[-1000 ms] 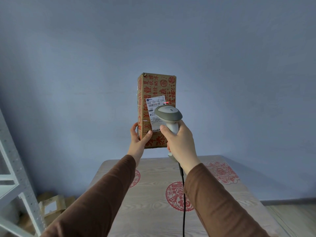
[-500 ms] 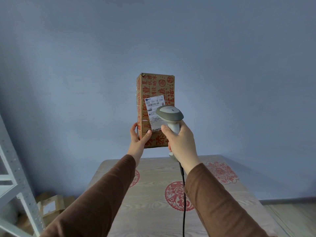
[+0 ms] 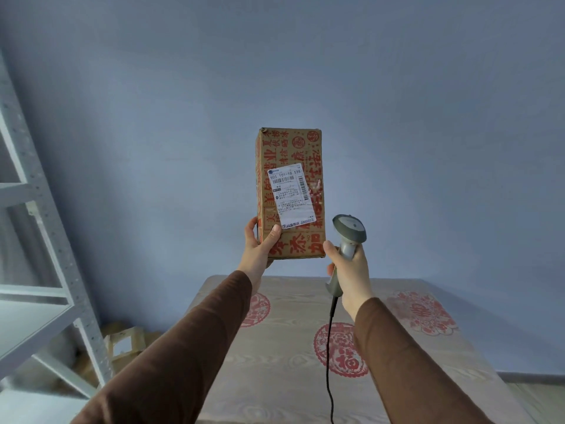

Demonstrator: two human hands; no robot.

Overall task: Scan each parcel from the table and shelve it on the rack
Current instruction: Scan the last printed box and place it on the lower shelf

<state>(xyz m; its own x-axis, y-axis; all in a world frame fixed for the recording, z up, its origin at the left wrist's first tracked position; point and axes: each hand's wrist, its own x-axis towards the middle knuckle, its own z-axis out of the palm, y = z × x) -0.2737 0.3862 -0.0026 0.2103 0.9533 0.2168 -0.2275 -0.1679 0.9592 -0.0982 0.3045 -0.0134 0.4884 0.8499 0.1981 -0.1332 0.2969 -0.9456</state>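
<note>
Nearest, the tabletop (image 3: 290, 377) lies below both arms. The right hand (image 3: 351, 270) grips the scanner (image 3: 348, 237) just beside the parcel (image 3: 290, 194), which the left hand (image 3: 260, 243) holds upright by its lower corner. The cardboard looks stiff and light; gripping low suits it. The rack (image 3: 39, 209) stands left.

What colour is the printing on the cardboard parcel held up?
Red characters on brown cardboard parcel, plus a white shipping label; head view.

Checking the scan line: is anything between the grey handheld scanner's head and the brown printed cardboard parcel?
No. In the head view only blue wall shows between the grey handheld scanner and the brown printed cardboard parcel.
</note>
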